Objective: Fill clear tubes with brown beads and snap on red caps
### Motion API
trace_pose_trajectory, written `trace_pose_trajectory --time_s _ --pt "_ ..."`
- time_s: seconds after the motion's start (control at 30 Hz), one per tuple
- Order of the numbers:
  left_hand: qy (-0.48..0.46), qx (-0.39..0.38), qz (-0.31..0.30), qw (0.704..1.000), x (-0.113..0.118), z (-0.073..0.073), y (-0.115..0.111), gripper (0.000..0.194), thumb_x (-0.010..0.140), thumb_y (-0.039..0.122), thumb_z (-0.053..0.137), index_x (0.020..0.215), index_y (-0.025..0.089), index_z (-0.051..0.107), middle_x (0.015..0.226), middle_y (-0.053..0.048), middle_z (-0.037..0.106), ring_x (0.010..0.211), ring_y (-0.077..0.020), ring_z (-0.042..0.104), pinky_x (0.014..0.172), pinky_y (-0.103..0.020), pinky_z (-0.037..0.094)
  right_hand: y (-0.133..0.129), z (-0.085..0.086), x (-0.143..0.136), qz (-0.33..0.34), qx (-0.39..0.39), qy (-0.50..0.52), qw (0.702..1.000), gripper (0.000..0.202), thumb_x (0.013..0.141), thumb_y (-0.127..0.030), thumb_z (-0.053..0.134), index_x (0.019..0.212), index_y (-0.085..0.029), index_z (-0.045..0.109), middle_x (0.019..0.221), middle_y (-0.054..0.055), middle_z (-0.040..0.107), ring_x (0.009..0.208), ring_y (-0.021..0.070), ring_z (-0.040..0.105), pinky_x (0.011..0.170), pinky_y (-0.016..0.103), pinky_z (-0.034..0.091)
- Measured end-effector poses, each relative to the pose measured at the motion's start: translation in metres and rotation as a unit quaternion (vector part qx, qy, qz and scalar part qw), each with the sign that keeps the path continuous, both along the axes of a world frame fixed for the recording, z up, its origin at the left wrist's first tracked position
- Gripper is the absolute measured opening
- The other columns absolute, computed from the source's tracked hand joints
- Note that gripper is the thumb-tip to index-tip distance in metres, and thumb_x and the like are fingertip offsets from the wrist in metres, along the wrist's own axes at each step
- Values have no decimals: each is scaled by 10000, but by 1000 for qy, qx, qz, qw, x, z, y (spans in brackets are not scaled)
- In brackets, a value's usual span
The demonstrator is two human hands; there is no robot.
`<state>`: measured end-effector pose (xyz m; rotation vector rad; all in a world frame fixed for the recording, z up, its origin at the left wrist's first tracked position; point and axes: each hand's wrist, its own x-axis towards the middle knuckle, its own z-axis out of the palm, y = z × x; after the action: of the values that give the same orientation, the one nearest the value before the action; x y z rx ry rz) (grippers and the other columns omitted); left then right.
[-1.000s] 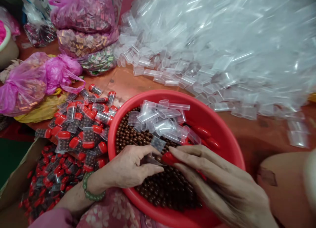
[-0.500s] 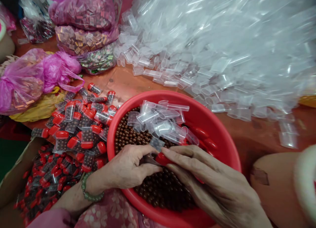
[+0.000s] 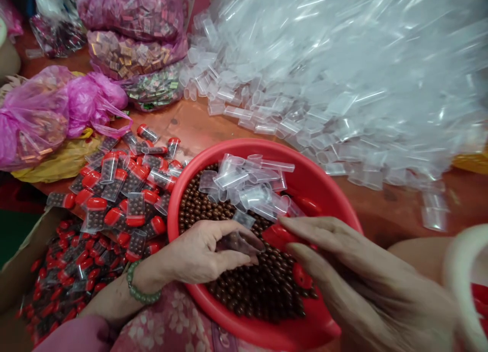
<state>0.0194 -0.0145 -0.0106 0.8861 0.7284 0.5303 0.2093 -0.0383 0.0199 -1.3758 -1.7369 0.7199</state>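
Observation:
My left hand [image 3: 208, 250] is closed around a clear plastic tube [image 3: 238, 241] whose open end faces right, with dark contents partly hidden by my fingers. To its right, my right hand [image 3: 343, 260] pinches a red plastic cap [image 3: 279, 236] between thumb and fingertips, apart from the tube. Both hands are over a red basin [image 3: 345, 194] holding many brown chocolate balls [image 3: 259, 291]. A heap of empty clear tubes [image 3: 249, 181] lies on the balls toward the far side. Another red cap [image 3: 301, 275] rests in the basin below my right fingers.
Filled, red-capped tubes [image 3: 135, 209] pile up left of the basin and in a cardboard box [image 3: 28, 240]. A huge heap of clear tubes [image 3: 324, 77] covers the back right. Pink bags [image 3: 133, 16] stand back left; a white-rimmed bucket [image 3: 455, 270] is at right.
My right hand has moved right with the red cap, away from the tube in my left hand. The tube's open end now shows. My left hand has barely moved.

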Motion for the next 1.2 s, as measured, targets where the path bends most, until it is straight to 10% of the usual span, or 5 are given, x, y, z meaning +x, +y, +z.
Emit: trace_pose_trajectory --time_s 0.5,1.2 --pt "-255 -202 -43 945 -10 -17 4 269 764 287 753 942 100 677 859 -89 708 807 -170 685 768 -284 513 7 0 -35 -47 -82 110 989 163 860 -247 666 1003 -294 729 797 -5 697 572 119 628 474 224 501" --pt "-184 -209 36 960 -9 -14 5 404 743 412 788 916 58 698 879 -121 699 741 -158 677 703 -267 542 23 -13 -38 -80 -149 229 959 138 760 -345 749 776 -210 726 681 2 705 599 125 624 570 226 537"
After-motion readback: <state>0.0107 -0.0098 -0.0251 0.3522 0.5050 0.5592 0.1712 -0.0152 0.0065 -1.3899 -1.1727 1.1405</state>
